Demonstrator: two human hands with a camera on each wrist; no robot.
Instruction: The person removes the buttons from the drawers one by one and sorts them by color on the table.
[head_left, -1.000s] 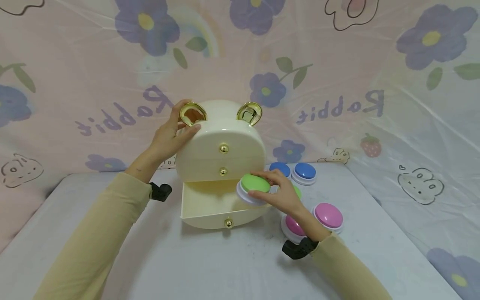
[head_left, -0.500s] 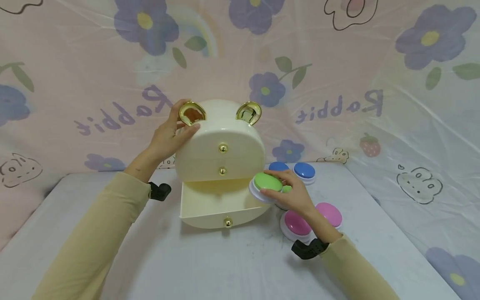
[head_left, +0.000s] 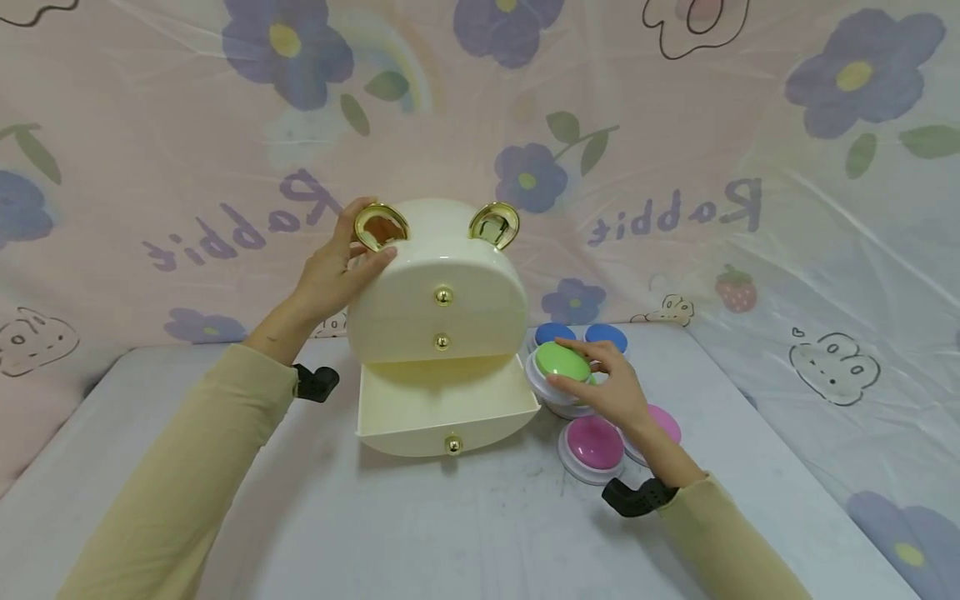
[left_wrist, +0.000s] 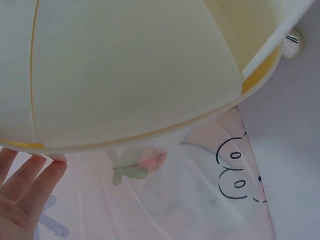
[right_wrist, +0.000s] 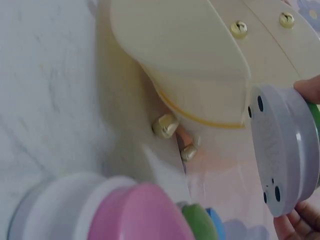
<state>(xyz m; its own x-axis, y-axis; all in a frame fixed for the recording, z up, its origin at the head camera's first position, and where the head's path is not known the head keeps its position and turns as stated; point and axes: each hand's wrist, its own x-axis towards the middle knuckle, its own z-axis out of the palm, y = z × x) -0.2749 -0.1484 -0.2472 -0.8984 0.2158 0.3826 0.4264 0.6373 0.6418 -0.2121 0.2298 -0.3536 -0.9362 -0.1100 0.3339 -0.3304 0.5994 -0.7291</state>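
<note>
A cream storage box (head_left: pixel 438 321) with gold ears and round gold knobs stands in the middle of the table in the head view. Its bottom drawer (head_left: pixel 405 444) is pulled out with bare floor showing. My left hand (head_left: pixel 330 275) grips the box's upper left around the ear, thumb in front. In my right hand (head_left: pixel 621 390) I pinch a round push button (head_left: pixel 562 361) with a green dome and white base, tilted and raised to the right of the drawer. The right wrist view shows its underside (right_wrist: pixel 272 150). A second green button (right_wrist: pixel 199 222) is mostly hidden beneath it.
Two pink buttons (head_left: pixel 595 442) sit right of the drawer, one partly behind my right wrist. Two blue buttons (head_left: pixel 606 335) stand farther back. A patterned cloth (head_left: pixel 435 142) hangs behind the white table (head_left: pixel 420 533).
My right hand has carried the green button rightward, from over the drawer to above the other green one. The left hand and box have stayed in place.
</note>
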